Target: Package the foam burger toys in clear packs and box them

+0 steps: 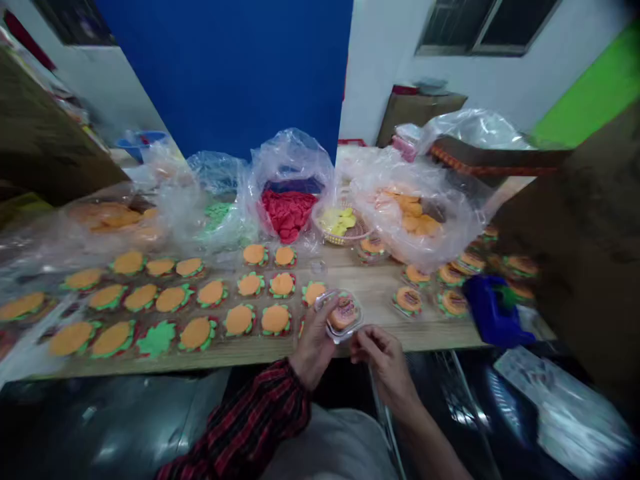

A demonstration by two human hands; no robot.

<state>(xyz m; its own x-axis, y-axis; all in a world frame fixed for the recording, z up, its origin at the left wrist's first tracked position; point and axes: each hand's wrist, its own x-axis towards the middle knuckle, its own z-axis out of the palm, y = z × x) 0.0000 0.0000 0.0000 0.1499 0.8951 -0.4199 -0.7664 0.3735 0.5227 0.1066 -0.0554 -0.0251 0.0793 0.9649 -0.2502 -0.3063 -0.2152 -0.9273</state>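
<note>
At 6 o'clock, nr table edge (425, 339), L hand (315, 343) pinches clear burger case (345, 313); R hand (383, 360), fingers curled by its 4 o'clock corner, can't tell if pinching. Loose L grip cd drop it; leftward swing cd knock nearest toy burger (314, 293), 10 o'clock.

single head-worn camera is facing forward and down from above the near edge of a long, pale wood-grain table (369, 283). bare left hand (317, 339) and bare right hand (384, 361) are showing close, below centre; flat blue upright panel (235, 73) is standing farther off, up top.
</note>
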